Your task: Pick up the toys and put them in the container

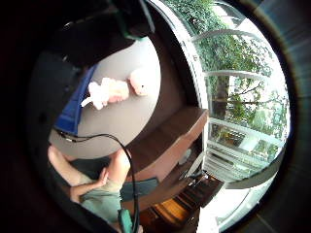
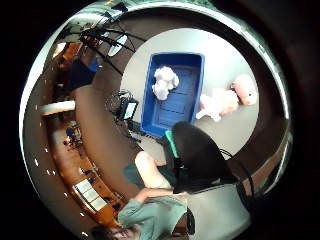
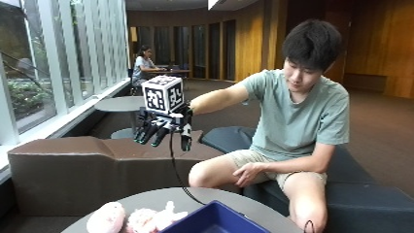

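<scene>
My gloved right hand [image 3: 162, 129] hangs well above the round grey table [image 3: 187, 198], fingers straight and pointing down, holding nothing. A pink plush toy [image 3: 132, 219] lies on the table beside the blue container [image 3: 213, 221]; it also shows as the pink plush toy [image 2: 225, 100] next to the blue container [image 2: 172, 92] and as the pink plush toy [image 1: 116, 90] on the tabletop. A white plush toy [image 2: 165, 82] lies inside the container. The person's bare left hand [image 3: 249, 174] rests on a knee.
A brown bench [image 3: 77, 170] runs behind the table along the window wall [image 3: 45, 63]. The person sits on a dark seat [image 3: 362, 194] at the table's right. A cable [image 3: 175, 170] hangs from the glove toward the table.
</scene>
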